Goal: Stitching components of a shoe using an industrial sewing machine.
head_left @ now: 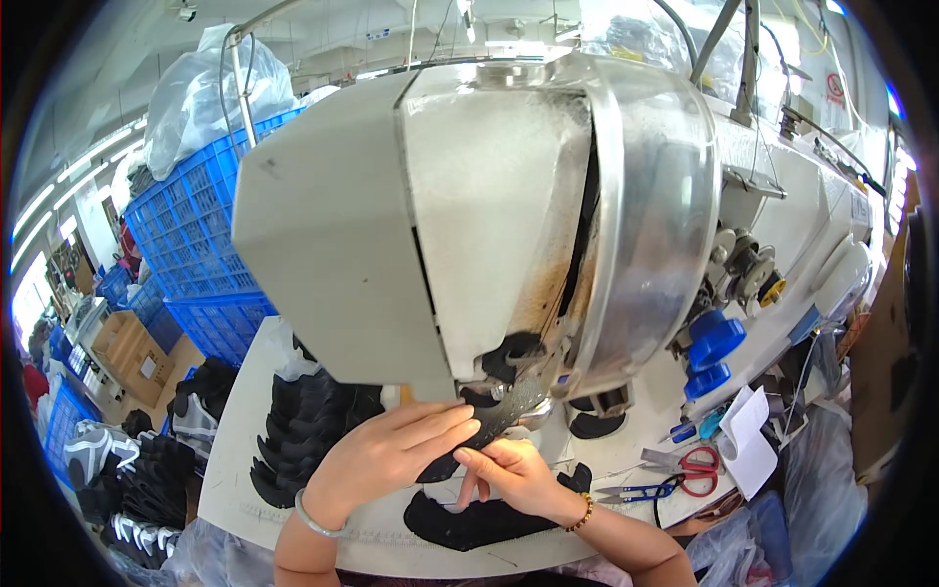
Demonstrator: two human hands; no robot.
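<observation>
A black curved material piece lies under the head of a white industrial sewing machine. My left hand rests on its left side, fingers stretched out together and lying flat, fingertips close beneath the machine head; its thumb is hidden. The near edge of the piece is pinched by my right hand, thumb on top and fingers curled below. Below my hands another black curved piece lies on the white table. The needle area is mostly hidden by the machine head.
Overlapping black pieces lie left of my left hand. Red-handled scissors, blue thread snips and white paper lie right. Blue crates stand behind left; black and grey pieces are heaped beside the table.
</observation>
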